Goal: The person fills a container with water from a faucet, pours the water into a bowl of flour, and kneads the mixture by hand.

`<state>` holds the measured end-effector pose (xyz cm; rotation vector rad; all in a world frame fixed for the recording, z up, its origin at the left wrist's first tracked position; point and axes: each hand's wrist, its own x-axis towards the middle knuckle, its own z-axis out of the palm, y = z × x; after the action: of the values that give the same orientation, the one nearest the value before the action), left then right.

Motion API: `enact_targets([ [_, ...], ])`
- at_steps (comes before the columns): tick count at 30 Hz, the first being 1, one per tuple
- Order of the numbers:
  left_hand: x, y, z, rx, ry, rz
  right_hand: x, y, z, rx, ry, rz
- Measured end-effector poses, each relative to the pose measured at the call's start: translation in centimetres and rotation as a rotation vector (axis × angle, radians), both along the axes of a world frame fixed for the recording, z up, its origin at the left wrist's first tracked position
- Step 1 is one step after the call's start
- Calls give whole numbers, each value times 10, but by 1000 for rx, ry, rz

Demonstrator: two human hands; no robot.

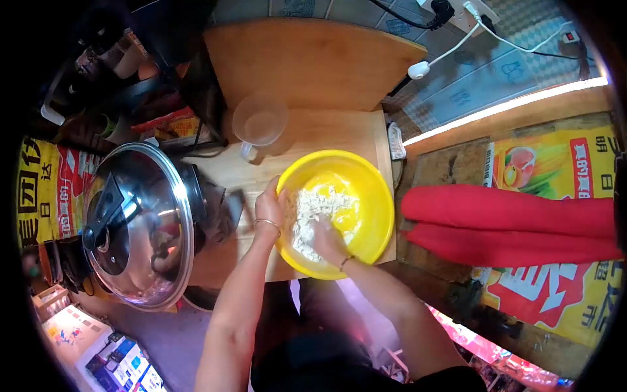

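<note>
A yellow basin point(375, 186) sits on the light wooden board, with white, crumbly floury dough point(312, 210) in clumps over its bottom and left side. At the basin's left rim, my left hand point(269, 208) grips the edge, a bangle on its wrist. My right hand point(328, 242) is down inside the basin, its fingers curled into the floury dough and partly hidden by it. Just beyond the basin stands a clear plastic measuring cup point(260, 123) with its handle toward me.
A large glass pot lid point(147, 228) with a black handle stands at the left. An upright wooden board point(313, 62) rises behind the work board point(326, 124). Rolled red cloth point(509, 222) lies on the right-hand table. A white cable point(450, 49) hangs at the upper right.
</note>
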<state>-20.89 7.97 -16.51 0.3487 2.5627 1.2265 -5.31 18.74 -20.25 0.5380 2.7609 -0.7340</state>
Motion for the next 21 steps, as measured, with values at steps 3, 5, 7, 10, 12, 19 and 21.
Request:
enact_targets([
  [3, -3, -1, 4, -31, -43, -34, -17, 36, 9, -75, -33, -96],
  [5, -4, -2, 4, -55, -48, -33, -29, 69, 22, 20, -266, -229],
  [7, -4, -3, 2, -88, -51, -24, -39, 81, 3, 43, -144, -170],
  [10, 1, 7, 3, -57, -54, 1, -67, 29, -15, 137, -126, -111],
  [12, 2, 5, 16, -67, -3, -16, -46, -9, 13, 188, -209, 226],
  [19, 0, 4, 1, -61, 12, -42, -39, 112, 23, 234, -34, 252],
  [21, 3, 5, 1, -68, -5, -40, -64, 58, -11, 224, 163, 40],
])
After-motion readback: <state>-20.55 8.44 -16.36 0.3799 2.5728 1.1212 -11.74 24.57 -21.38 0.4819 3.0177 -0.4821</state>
